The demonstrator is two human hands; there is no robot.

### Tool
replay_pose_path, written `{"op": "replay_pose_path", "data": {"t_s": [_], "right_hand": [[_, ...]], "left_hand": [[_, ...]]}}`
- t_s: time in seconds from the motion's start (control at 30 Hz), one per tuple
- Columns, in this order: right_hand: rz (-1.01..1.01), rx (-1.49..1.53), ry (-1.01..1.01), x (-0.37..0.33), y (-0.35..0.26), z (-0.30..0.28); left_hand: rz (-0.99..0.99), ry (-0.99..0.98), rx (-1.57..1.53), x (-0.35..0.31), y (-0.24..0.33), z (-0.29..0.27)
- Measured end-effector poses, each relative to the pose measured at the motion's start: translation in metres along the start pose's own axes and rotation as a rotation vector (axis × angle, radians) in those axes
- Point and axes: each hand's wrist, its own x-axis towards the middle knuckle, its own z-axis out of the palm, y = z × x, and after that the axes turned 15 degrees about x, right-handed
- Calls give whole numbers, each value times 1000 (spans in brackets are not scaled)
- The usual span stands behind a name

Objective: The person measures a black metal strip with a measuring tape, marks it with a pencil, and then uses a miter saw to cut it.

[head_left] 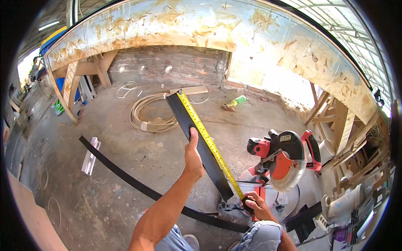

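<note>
My left hand (194,158) is closed around a short, flat black strip (202,157), with the thumb lying along its face. The strip slants from the far middle down toward my knees. A tape measure's yellow blade (205,136) runs along the strip's right edge, and its end hook sits at the far end. The tape's dark case (248,203) is gripped in my right hand (261,207), just past the strip's near end. Close by on the right stands a red and black miter saw (289,157) with its blade guard down.
A long black strip (125,177) curves across the floor, touching a white spirit level (91,157). Coiled cable (140,117), a wood piece (190,90) and a green bottle (237,101) lie beyond. A stained panel on wooden legs (188,25) spans the back. Offcuts (303,221) and a power strip (321,221) lie right.
</note>
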Motion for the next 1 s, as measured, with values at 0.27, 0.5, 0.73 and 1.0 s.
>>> {"op": "replay_pose_path", "data": {"t_s": [0.27, 0.5, 0.73, 1.0], "right_hand": [[81, -22, 23, 1, -3, 14], [-348, -609, 79, 0, -15, 2], [-529, -903, 161, -18, -81, 22], [-584, -999, 191, -23, -84, 28]], "left_hand": [[13, -74, 13, -10, 10, 0], [13, -68, -254, -4, 27, 0], [216, -144, -267, -8, 74, -53], [235, -92, -238, -14, 86, -60]]}}
